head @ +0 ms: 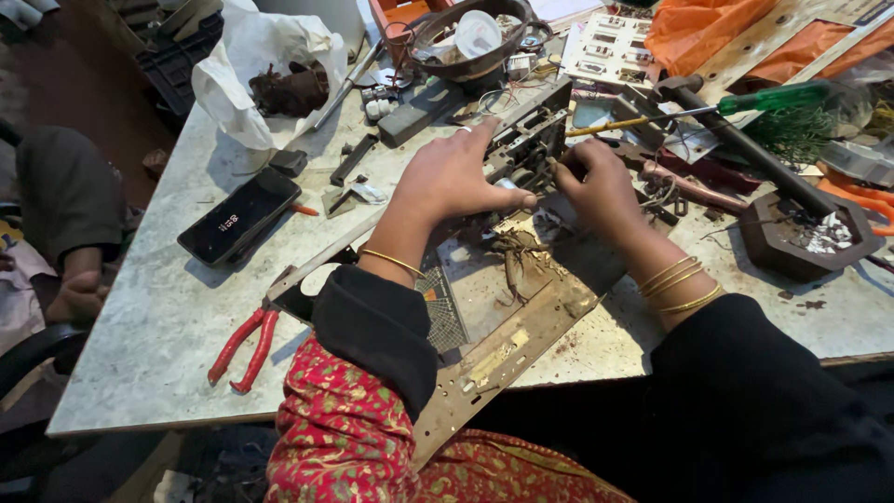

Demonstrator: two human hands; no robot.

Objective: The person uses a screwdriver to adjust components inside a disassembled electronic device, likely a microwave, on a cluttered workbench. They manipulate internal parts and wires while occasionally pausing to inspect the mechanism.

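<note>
Metal chassis (521, 307) lies on the table (158, 317) with its long axis running diagonally away from the person, left hand (456, 177) spread flat across its far end, right hand (601, 186) pinching a small part just beside.

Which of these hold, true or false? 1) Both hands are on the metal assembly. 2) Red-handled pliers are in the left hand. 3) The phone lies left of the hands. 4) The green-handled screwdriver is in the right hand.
1) True: the left hand and right hand both rest on the metal assembly.
2) False: the red-handled pliers lie on the table, untouched.
3) True: the phone lies flat, left of the hands.
4) False: the green-handled screwdriver lies on the clutter beyond the right hand.
</note>
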